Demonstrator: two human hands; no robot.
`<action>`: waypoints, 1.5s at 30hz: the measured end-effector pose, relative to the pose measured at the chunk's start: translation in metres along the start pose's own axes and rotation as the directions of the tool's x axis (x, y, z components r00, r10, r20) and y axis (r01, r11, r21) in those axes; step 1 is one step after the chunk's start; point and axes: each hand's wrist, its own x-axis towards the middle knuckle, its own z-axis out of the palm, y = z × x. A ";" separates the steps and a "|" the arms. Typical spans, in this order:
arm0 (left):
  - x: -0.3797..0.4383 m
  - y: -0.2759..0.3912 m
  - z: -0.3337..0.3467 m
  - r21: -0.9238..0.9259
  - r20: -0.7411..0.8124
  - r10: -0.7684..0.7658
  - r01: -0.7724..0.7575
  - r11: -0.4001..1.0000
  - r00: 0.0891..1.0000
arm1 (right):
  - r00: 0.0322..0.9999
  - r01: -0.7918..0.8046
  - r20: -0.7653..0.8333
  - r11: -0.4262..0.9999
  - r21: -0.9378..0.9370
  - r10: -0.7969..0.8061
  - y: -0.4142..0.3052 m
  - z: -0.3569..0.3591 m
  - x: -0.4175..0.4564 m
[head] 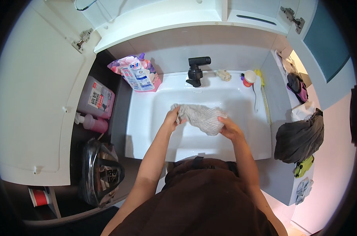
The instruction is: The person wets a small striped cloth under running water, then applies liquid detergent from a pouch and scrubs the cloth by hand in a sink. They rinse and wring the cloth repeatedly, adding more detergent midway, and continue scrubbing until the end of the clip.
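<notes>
A light grey, finely striped cloth (203, 118) is stretched between my two hands above the basin of a white sink (196, 149). My left hand (172, 118) grips its bunched left end. At the lower right end, my right hand (229, 128) holds the cloth, thumb on top. The cloth sags and looks crumpled, with its right part spread wider. Behind it stands a black faucet (194, 72) on the sink's back rim. Whether the cloth touches the basin, I cannot tell.
A pink refill pouch (140, 75) stands at the sink's back left, a paper cup (249, 78) and a white-handled brush (257, 94) at the right. Pink liquid bottles fill the left shelf. Dark clothing (299, 137) lies on the right ledge. Open cabinet doors flank the sink.
</notes>
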 end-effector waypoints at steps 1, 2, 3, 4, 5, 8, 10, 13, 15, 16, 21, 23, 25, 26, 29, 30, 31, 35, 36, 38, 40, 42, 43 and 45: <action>0.001 -0.002 -0.001 0.140 -0.034 -0.066 0.070 0.988 0.997 | 1.000 -0.007 -0.003 1.000 -0.022 0.007 0.000 0.006 0.001; 0.000 -0.007 -0.002 0.275 -0.077 -0.125 0.141 0.951 0.989 | 1.000 -0.014 -0.006 0.999 -0.045 0.014 0.002 0.011 0.002; -0.003 -0.008 -0.001 0.403 -0.128 -0.170 0.208 0.891 0.977 | 1.000 -0.018 -0.006 0.998 -0.068 0.017 0.002 0.016 0.003; 0.001 -0.014 -0.008 0.370 -0.194 -0.144 0.208 0.905 0.970 | 0.998 -0.044 -0.041 0.999 -0.030 0.043 0.003 0.022 0.006; 0.012 -0.023 -0.018 0.337 -0.260 -0.120 0.206 0.919 0.958 | 0.998 -0.033 -0.044 0.999 0.008 0.033 0.006 0.023 0.009; 0.031 -0.024 -0.035 0.163 -0.280 0.016 0.031 0.986 0.960 | 0.999 0.020 -0.040 0.993 0.120 -0.015 0.018 0.020 0.016; 0.039 -0.014 -0.044 -0.008 -0.291 0.109 -0.117 0.993 0.951 | 0.995 0.063 -0.084 0.984 0.164 -0.050 0.023 0.012 0.017; 0.063 0.013 -0.062 -0.292 -0.358 0.186 -0.298 0.909 0.915 | 0.985 0.136 -0.138 0.966 0.218 -0.107 0.027 -0.001 0.019; 0.077 0.039 -0.071 -0.453 -0.457 0.169 -0.392 0.801 0.873 | 0.976 0.173 -0.170 0.953 0.249 -0.133 0.023 0.002 0.022; 0.082 0.050 -0.077 -0.492 -0.462 0.151 -0.395 0.776 0.874 | 0.973 0.180 -0.188 0.947 0.265 -0.132 0.017 0.010 0.019; 0.108 0.075 -0.092 -0.558 -0.447 0.138 -0.396 0.729 0.884 | 0.957 0.227 -0.241 0.931 0.286 -0.160 0.013 0.017 0.021; 0.117 0.075 -0.097 -0.571 -0.446 0.129 -0.393 0.720 0.885 | 0.958 0.220 -0.243 0.936 0.276 -0.153 0.016 0.012 0.027; 0.117 0.078 -0.097 -0.613 -0.466 0.043 -0.358 0.704 0.884 | 0.950 0.216 -0.282 0.935 0.280 -0.135 0.017 0.014 0.027; 0.119 0.081 -0.095 -0.628 -0.480 -0.002 -0.341 0.699 0.877 | 0.946 0.213 -0.300 0.935 0.282 -0.125 0.016 0.014 0.027; 0.127 0.096 -0.104 -0.752 -0.408 -0.063 -0.296 0.589 0.911 | 0.954 0.206 -0.272 0.930 0.303 -0.123 0.019 0.013 0.026; 0.130 0.102 -0.105 -0.731 -0.414 -0.036 -0.309 0.609 0.909 | 0.953 0.210 -0.276 0.932 0.296 -0.127 0.018 0.014 0.026; 0.133 0.107 -0.105 -0.709 -0.420 -0.008 -0.323 0.627 0.907 | 0.951 0.214 -0.280 0.933 0.289 -0.132 0.017 0.016 0.026; 0.141 0.113 -0.102 -0.663 -0.411 0.085 -0.361 0.656 0.908 | 0.939 0.239 -0.315 0.919 0.315 -0.137 0.019 0.012 0.027; 0.146 0.117 -0.103 -0.664 -0.421 0.141 -0.411 0.625 0.896 | 0.941 0.233 -0.314 0.915 0.328 -0.127 0.018 0.011 0.028; 0.155 0.120 -0.104 -0.671 -0.281 0.350 -0.444 0.594 0.894 | 0.944 0.221 -0.312 0.908 0.355 -0.108 0.017 0.011 0.029; 0.166 0.116 -0.117 -0.662 -0.212 0.486 -0.491 0.566 0.848 | 0.947 0.213 -0.304 0.909 0.359 -0.102 0.015 0.015 0.029; 0.171 0.105 -0.129 -0.711 -0.164 0.485 -0.443 0.545 0.859 | 0.952 0.196 -0.292 0.917 0.347 -0.093 0.014 0.018 0.029; 0.171 0.102 -0.129 -0.734 -0.135 0.482 -0.414 0.538 0.866 | 0.953 0.185 -0.289 0.925 0.332 -0.087 0.014 0.018 0.028; 0.169 0.094 -0.133 -0.674 -0.176 0.445 -0.437 0.595 0.878 | 0.963 0.162 -0.255 0.937 0.308 -0.083 0.015 0.021 0.028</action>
